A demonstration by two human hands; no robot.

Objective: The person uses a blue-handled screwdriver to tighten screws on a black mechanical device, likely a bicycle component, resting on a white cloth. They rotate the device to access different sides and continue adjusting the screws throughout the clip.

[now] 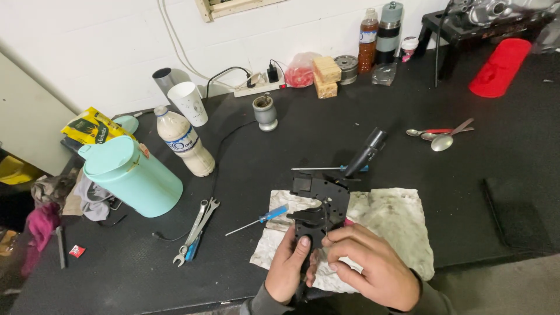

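A black plastic switch assembly [322, 203] with a long black stalk lever [366, 153] rests over a dirty white rag [391, 220] on the black bench. My left hand [287, 269] grips its lower edge, thumb pressed on the black body. My right hand [368, 265] curls over the lower part from the right, fingertips touching a small piece there that I cannot make out. A blue-handled screwdriver [261, 219] lies just left of the rag. A second thin screwdriver [319, 168] lies behind the assembly.
Several wrenches [197, 230] lie at the left front. A teal jug [129, 175], a white bottle [185, 143], a paper cup [188, 103] and a small grey cup [265, 112] stand further left. Spoons [440, 136] lie at the right. A red pad [500, 67] and jars [379, 32] sit at the back.
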